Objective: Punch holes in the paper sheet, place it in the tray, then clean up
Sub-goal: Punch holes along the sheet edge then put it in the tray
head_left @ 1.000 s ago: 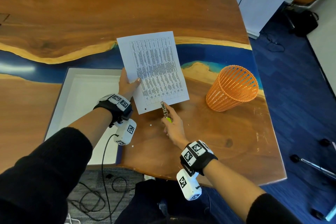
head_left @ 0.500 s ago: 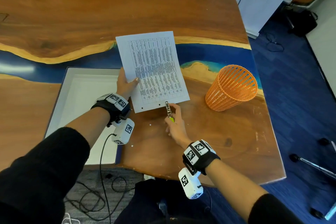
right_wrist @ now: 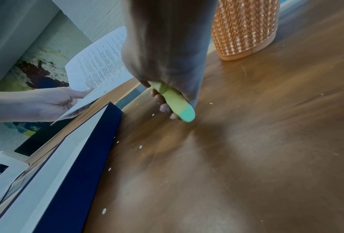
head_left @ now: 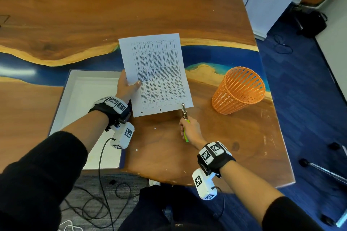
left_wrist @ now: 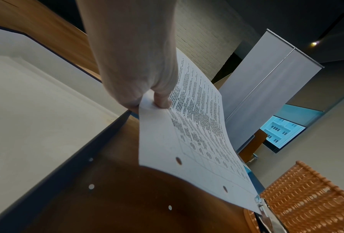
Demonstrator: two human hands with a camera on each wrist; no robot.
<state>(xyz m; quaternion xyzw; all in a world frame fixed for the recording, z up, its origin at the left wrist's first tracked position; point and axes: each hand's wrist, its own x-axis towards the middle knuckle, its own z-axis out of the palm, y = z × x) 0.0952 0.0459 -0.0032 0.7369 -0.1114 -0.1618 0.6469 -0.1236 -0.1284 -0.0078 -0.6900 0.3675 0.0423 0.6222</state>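
A printed paper sheet (head_left: 157,73) is held above the table by my left hand (head_left: 128,86), which pinches its left edge between thumb and fingers (left_wrist: 163,97). Two punched holes (head_left: 141,112) show along its near edge. My right hand (head_left: 189,129) grips the green handles (right_wrist: 175,100) of a metal hole punch (head_left: 184,111), whose jaws sit over the sheet's near right corner (left_wrist: 259,203). A white tray (head_left: 82,103) with dark blue walls (right_wrist: 83,165) lies at the left, with nothing in it.
An orange mesh basket (head_left: 239,90) stands upright on the table to the right of the sheet. Small white paper dots (head_left: 155,128) lie scattered on the wood (right_wrist: 140,147) beside the tray. The table's near edge (head_left: 187,180) is close to my body.
The punch has moved right along the sheet's near edge, from the middle to the right corner. A second hole now shows in the sheet. The left hand keeps its hold.
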